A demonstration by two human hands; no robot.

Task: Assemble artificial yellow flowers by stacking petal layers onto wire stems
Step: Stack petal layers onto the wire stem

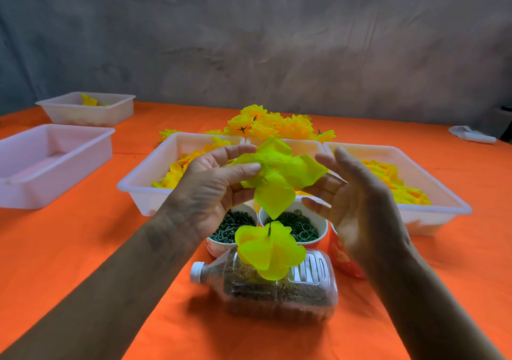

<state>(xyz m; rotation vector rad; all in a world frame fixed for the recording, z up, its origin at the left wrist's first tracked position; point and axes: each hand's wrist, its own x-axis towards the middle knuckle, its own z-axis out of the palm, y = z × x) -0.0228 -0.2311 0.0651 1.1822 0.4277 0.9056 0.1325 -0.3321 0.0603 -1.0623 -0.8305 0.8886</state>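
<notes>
A flat yellow-green petal layer (279, 171) is spread between both hands above the cups. My left hand (213, 185) pinches its left edge with thumb and fingers. My right hand (352, 193) supports its right edge with the fingertips. Below it a partly built yellow-green flower (270, 251) sits on a thin dark wire stem (268, 228) that stands up from a plastic bottle (277, 290) lying on its side, filled with brown grains. The layer's lowest petal hangs just above the stem's tip.
Two white cups hold dark green pegs (232, 225) and green rings (300, 225). White trays with yellow petals lie at centre left (144, 185) and right (443, 202). Finished yellow flowers (271, 125) are piled behind. Two more trays stand at the left (55, 163), (88, 110). A red packet (340, 260) lies under my right wrist.
</notes>
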